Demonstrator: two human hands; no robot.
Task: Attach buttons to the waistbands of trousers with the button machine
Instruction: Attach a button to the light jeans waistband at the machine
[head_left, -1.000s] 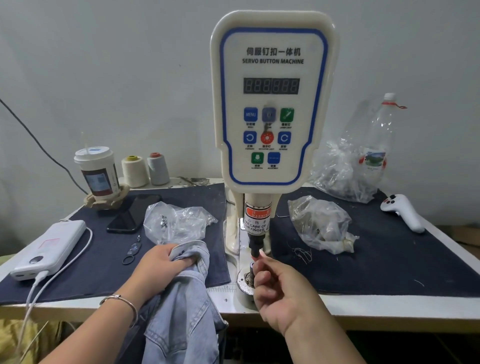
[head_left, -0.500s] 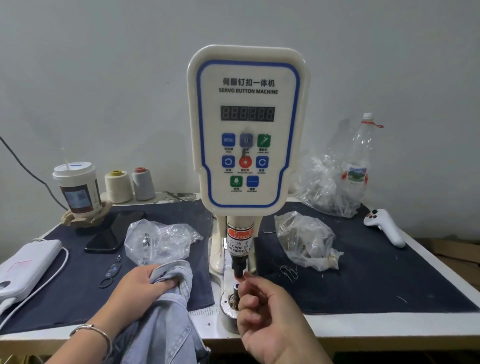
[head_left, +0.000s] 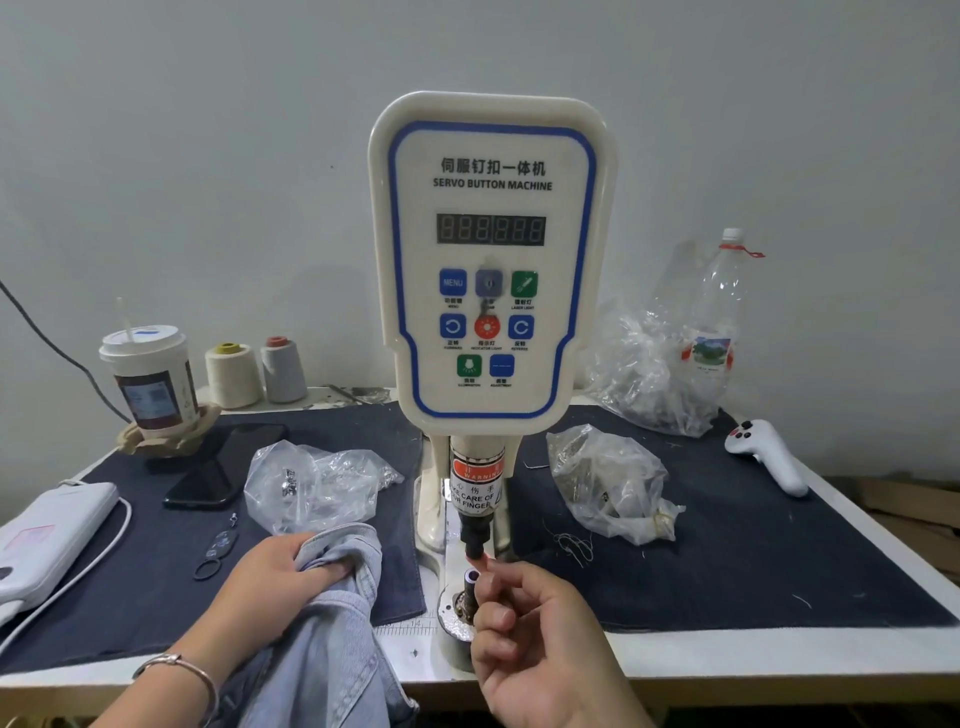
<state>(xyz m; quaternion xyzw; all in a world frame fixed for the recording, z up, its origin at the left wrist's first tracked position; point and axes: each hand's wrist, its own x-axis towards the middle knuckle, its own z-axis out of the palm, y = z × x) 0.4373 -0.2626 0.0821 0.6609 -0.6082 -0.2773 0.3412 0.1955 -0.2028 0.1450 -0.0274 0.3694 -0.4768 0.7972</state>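
Your right hand (head_left: 540, 639), low and just right of centre in the frame, has its fingers curled with the fingertips (head_left: 491, 569) raised to the gap between the machine's black upper punch (head_left: 474, 543) and the lower die post (head_left: 470, 582). It looks as if you are seating a button part there, but whether anything is pinched I cannot tell. Load it square and fully home, and take the fingers out of that gap before you trigger the press; the warning label (head_left: 475, 486) just above says as much.

Your left hand (head_left: 270, 577), lower left of centre, grips a bunched fold of the light blue denim trousers (head_left: 332, 639), which hang off the front edge of the surface (head_left: 727, 660). The waistband is not yet under the punch. When you bring it across, flatten it to a single smooth layer and centre the mark on the die.

Further back, a clear bag of metal parts (head_left: 317, 483) lies left of the column and a second bag (head_left: 608, 483) right of it, both within reach. The servo button machine (head_left: 491, 260) rises at centre, its display (head_left: 491, 228) not readable.
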